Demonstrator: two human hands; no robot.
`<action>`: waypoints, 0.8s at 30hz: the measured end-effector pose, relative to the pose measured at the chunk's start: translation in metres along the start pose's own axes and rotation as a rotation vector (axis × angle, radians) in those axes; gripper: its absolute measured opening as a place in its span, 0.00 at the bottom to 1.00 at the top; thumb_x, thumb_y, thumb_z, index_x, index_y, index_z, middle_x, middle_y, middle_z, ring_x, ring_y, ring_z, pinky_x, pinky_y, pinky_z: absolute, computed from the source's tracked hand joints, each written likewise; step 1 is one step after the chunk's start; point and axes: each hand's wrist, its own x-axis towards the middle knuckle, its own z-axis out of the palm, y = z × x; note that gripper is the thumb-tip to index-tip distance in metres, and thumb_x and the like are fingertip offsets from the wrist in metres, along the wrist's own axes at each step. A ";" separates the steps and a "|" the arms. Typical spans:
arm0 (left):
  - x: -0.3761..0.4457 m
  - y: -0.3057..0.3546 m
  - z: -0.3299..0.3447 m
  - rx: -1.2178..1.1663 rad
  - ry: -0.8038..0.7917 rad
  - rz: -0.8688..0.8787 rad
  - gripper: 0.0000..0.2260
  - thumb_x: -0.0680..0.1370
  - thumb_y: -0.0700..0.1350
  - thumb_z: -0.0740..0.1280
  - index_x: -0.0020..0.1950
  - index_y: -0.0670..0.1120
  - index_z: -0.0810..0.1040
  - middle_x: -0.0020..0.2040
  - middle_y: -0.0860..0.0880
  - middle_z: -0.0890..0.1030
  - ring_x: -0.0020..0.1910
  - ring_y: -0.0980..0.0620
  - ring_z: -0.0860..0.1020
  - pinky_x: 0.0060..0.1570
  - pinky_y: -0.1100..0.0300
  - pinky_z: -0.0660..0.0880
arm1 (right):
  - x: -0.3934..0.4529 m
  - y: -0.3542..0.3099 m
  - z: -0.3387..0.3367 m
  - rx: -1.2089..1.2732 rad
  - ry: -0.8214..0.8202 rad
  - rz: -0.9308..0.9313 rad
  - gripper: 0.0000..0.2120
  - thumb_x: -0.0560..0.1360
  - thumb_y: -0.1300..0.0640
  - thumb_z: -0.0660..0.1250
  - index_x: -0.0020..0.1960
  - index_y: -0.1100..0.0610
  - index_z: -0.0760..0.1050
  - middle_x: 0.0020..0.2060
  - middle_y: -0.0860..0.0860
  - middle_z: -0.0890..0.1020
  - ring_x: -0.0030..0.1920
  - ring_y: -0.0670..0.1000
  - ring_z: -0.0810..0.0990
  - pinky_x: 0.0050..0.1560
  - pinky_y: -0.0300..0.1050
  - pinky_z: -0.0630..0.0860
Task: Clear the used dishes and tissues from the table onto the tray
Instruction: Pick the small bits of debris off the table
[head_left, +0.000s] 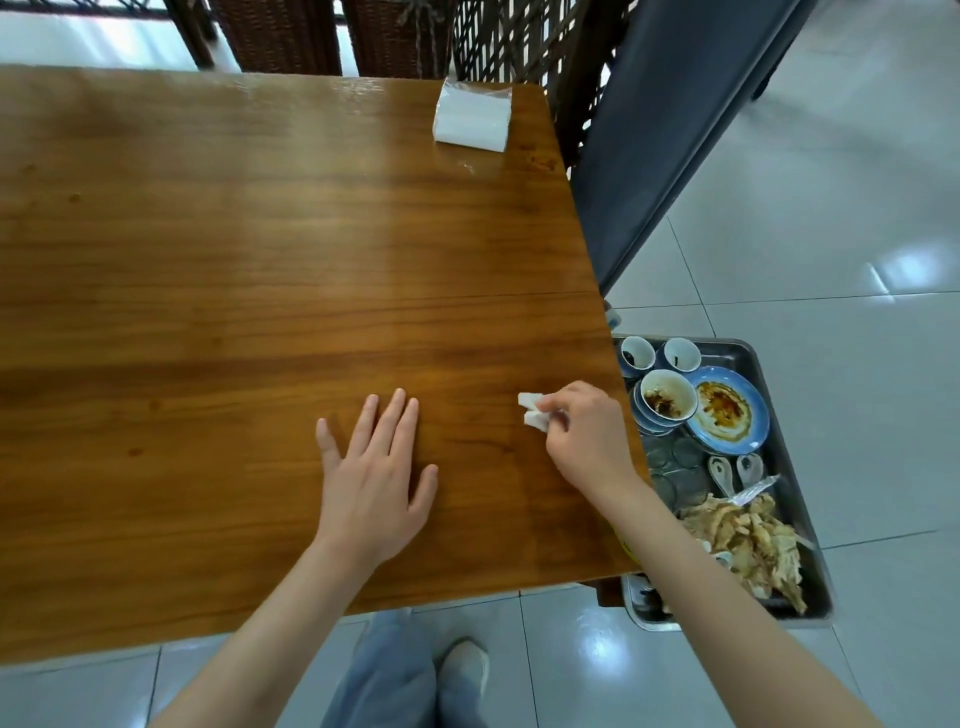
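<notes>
Status: nearly done. Tray (802, 616) sits low beside the right edge of the tabletop (208, 260), already loaded with cups (680, 354), stacked bowls (667, 399), a blue plate (726, 408), spoons (735, 473) and food scraps (748, 540). My right hand (587, 436) pinches a small crumpled tissue (532, 411) just above the wood near that edge. My left hand (376, 473) lies flat, fingers spread, holding nothing. Left on the surface: a white tissue pack (471, 117) at the far corner; possibly unused, view unclear. No dishes remain.
</notes>
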 end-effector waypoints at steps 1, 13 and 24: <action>0.000 0.000 0.001 0.006 -0.002 0.000 0.30 0.77 0.61 0.48 0.76 0.49 0.57 0.76 0.49 0.60 0.75 0.46 0.55 0.67 0.38 0.38 | -0.006 -0.001 0.000 0.004 -0.021 -0.019 0.10 0.74 0.67 0.64 0.52 0.61 0.82 0.46 0.53 0.81 0.47 0.49 0.76 0.48 0.38 0.73; -0.001 0.008 -0.001 -0.048 0.027 -0.036 0.32 0.75 0.61 0.46 0.77 0.49 0.55 0.77 0.50 0.56 0.76 0.47 0.50 0.69 0.40 0.37 | -0.045 -0.010 -0.002 0.075 -0.186 -0.091 0.09 0.74 0.65 0.66 0.50 0.59 0.83 0.46 0.52 0.83 0.45 0.46 0.78 0.45 0.34 0.76; -0.001 0.008 -0.001 -0.020 0.020 -0.033 0.31 0.76 0.61 0.46 0.77 0.49 0.54 0.77 0.50 0.56 0.76 0.47 0.50 0.68 0.41 0.36 | -0.036 0.015 -0.027 -0.162 -0.071 0.240 0.10 0.73 0.64 0.64 0.54 0.59 0.79 0.47 0.54 0.80 0.47 0.52 0.77 0.49 0.44 0.74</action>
